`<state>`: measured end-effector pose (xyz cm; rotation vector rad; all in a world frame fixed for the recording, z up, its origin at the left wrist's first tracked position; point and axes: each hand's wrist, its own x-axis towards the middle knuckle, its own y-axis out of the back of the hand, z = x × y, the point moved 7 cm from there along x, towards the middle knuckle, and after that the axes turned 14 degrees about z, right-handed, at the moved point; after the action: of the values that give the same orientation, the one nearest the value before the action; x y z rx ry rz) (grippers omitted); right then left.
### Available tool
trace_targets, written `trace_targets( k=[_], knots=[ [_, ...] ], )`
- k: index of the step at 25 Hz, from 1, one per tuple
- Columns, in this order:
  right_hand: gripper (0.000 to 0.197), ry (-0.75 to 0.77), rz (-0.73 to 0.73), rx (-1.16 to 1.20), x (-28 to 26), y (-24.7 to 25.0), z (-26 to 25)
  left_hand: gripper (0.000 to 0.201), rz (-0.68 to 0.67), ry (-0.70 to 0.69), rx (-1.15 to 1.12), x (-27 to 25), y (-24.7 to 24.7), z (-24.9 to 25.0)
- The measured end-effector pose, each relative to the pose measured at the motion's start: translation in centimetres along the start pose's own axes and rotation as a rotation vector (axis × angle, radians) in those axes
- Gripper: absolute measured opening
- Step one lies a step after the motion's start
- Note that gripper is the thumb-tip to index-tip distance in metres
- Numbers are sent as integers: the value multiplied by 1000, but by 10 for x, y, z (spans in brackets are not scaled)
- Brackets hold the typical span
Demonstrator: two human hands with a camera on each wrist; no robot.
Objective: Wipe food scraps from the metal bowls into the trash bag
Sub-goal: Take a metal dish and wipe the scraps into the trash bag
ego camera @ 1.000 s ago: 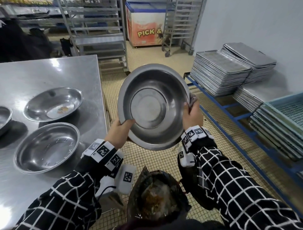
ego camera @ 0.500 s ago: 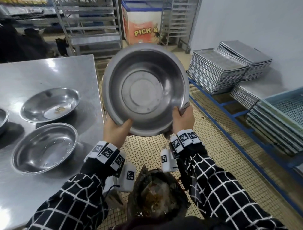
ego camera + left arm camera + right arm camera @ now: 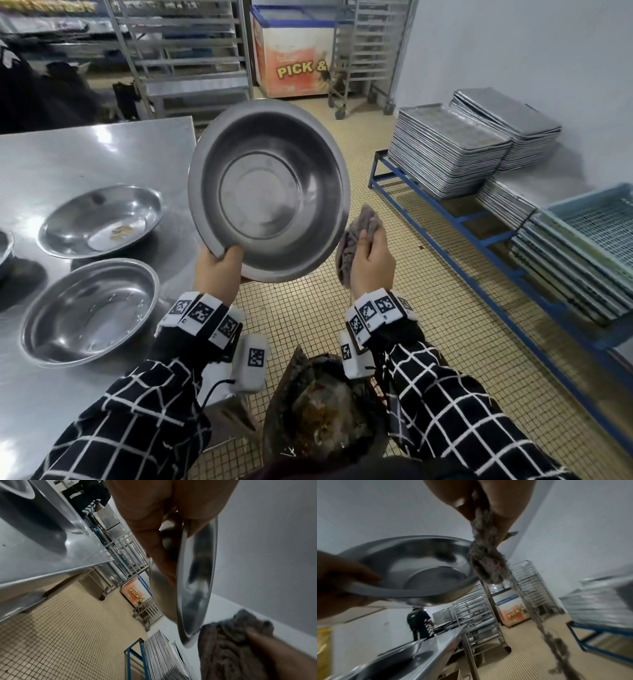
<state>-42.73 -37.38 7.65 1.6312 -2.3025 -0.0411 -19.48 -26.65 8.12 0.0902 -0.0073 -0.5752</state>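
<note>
The left hand grips the rim of a round, shiny metal bowl, tipped up in the air beside the steel table edge. The right hand squeezes a fuzzy grey rag, just beside the bowl's rim. The dark trash bag sits open below on the tiled floor.

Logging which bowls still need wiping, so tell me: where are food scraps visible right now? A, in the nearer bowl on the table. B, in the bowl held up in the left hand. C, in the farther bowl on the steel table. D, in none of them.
C: the farther bowl on the steel table holds small yellowish bits, while the held bowl and the nearer bowl look bare.
</note>
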Motion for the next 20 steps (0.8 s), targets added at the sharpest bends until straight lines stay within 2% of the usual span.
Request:
trace_targets(
  k=[2, 4, 6, 7, 10, 14, 17, 20],
  knots=[
    [34, 220, -179, -9, -14, -15, -26, 36, -27, -29, 6, 1, -2, 4],
    [29, 575, -483, -143, -49, -42, -48, 38, -57, -37, -27, -1, -8, 10],
    [49, 845, -713, -333, -83, -67, -44, 33, -60, -53, -47, -4, -11, 18],
    [55, 883, -742, -407, -87, -72, -37, 28, -70, -64, -40, -5, -13, 21],
    [57, 912, -699, -581, -65, -76, -15, 4, -98, -113, -4, -5, -13, 27],
    [73, 902, -564, -851, -19, -72, 7, 13, -89, -163, 25, -5, -11, 29],
    [79, 849, -516, -773, -33, -69, 1, 4, -50, -258, 68, -9, -11, 36],
    [61, 771, -557, -461, -81, -68, -13, 6, 29, -268, 42, -3, -7, 36]
  ],
)
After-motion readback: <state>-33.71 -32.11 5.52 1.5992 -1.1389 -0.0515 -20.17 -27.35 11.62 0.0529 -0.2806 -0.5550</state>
